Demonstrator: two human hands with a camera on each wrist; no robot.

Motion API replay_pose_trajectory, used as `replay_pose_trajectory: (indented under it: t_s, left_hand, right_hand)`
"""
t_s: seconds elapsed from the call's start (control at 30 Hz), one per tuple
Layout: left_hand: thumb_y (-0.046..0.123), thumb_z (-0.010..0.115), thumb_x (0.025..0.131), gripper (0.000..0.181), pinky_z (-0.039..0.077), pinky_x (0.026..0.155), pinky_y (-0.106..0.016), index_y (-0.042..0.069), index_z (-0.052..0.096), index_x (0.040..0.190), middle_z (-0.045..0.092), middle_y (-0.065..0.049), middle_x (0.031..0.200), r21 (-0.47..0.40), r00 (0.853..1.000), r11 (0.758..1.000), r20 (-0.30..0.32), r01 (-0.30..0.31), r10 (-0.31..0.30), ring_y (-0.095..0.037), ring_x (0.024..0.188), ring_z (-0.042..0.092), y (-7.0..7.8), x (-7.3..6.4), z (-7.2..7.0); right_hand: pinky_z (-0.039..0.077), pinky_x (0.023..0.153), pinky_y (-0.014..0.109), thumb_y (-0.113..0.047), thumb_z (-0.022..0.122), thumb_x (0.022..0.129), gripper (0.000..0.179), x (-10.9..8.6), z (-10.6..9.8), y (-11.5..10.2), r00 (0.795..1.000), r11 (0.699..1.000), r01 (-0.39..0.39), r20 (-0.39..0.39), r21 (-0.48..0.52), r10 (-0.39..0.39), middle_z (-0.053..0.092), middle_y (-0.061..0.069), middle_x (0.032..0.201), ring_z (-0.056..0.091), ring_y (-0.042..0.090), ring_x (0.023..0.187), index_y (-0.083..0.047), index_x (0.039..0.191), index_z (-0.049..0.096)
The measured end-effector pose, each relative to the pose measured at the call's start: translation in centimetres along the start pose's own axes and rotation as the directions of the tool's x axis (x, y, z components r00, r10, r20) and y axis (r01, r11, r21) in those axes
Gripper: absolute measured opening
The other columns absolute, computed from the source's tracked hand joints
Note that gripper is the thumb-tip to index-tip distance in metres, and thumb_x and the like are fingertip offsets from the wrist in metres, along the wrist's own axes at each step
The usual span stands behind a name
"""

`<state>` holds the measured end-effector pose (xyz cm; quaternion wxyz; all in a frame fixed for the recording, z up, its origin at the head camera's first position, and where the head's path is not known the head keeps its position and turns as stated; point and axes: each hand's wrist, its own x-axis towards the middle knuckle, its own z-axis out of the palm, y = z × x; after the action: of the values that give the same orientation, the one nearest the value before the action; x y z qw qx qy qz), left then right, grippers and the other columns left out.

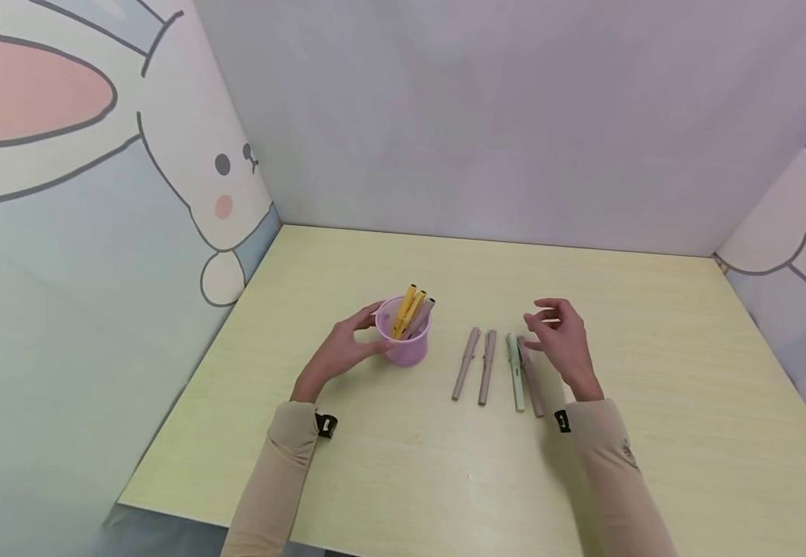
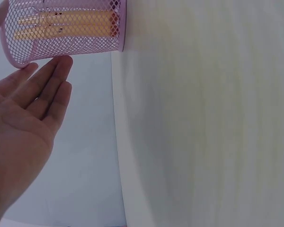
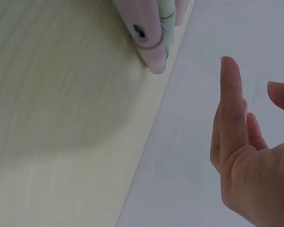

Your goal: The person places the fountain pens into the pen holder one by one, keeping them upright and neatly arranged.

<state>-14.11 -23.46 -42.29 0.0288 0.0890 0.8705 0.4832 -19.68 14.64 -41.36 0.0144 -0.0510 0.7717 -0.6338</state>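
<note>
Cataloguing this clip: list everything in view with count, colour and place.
Table: one, pale yellow, across the centre
Back wall: one, pale grey, behind
Side walls: two, blue-and-white cartoons, left and right
Cup: one, pink mesh, on the table
Yellow pens: two, yellow, in the cup
Mauve pens: four, mauve, one in the cup, three right of it
Green pen: one, pale green, between two mauve ones
Sleeves: two, beige, one per arm
Straps: two, black, one per wrist
Left hand: one, round the cup
Right hand: one, beside the rightmost mauve pen

The cup (image 1: 406,354) is pink mesh, the pens (image 1: 517,375) yellow, mauve and pale green.
</note>
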Motion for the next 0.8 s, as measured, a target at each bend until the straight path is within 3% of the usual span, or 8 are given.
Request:
replay_pose_trajectory:
  t_s: [0.17, 0.3, 0.57, 0.8]
  left_hand:
    - [0.041, 0.079, 0.092, 0.079, 0.038, 0.107, -0.068, 0.019, 0.043, 0.159, 0.061, -0.011, 0.143, -0.008, 1.0, 1.0, -0.001, 0.005, -0.005, -0.036, 0.135, 0.052, 0.0, 0.0, 0.0]
    - [0.042, 0.079, 0.092, 0.079, 0.038, 0.107, -0.067, 0.018, 0.043, 0.159, 0.061, -0.011, 0.143, -0.007, 1.0, 1.0, 0.0, 0.002, -0.002, -0.036, 0.134, 0.052, 0.1, 0.0, 0.0]
    - [0.042, 0.079, 0.092, 0.079, 0.038, 0.107, -0.067, 0.019, 0.043, 0.158, 0.061, -0.012, 0.143, -0.012, 1.0, 1.0, 0.001, 0.0, 0.0, -0.037, 0.134, 0.053, -0.1, 0.0, 0.0]
    - [0.042, 0.079, 0.092, 0.079, 0.038, 0.107, -0.068, 0.02, 0.043, 0.159, 0.061, -0.011, 0.144, -0.016, 1.0, 1.0, 0.002, 0.007, -0.007, -0.036, 0.134, 0.052, -0.1, 0.1, 0.0]
  right_hand:
    - [0.062, 0.075, 0.036, -0.017, 0.063, 0.104, 0.051, -0.1, -1.0, 0.7, 0.995, 0.993, -0.087, 0.042, -0.086, 0.09, 0.055, 0.017, 0.111, 0.062, 0.022, 0.095, 0.009, 0.143, 0.042]
    - [0.062, 0.077, 0.039, -0.019, 0.062, 0.104, 0.054, -0.3, -1.7, 1.1, 0.985, 0.985, -0.144, 0.08, -0.095, 0.151, 0.053, 0.02, 0.116, 0.062, 0.023, 0.096, 0.01, 0.144, 0.04]
    - [0.062, 0.077, 0.038, -0.018, 0.059, 0.106, 0.055, -0.4, -2.4, 1.8, 0.96, 0.969, -0.193, 0.175, -0.151, 0.219, 0.051, 0.025, 0.122, 0.062, 0.028, 0.1, 0.013, 0.147, 0.039]
    - [0.061, 0.076, 0.036, -0.014, 0.058, 0.105, 0.055, -0.5, -2.4, 2.0, 0.931, 0.953, -0.239, 0.233, -0.188, 0.28, 0.053, 0.023, 0.118, 0.061, 0.023, 0.095, 0.015, 0.148, 0.038]
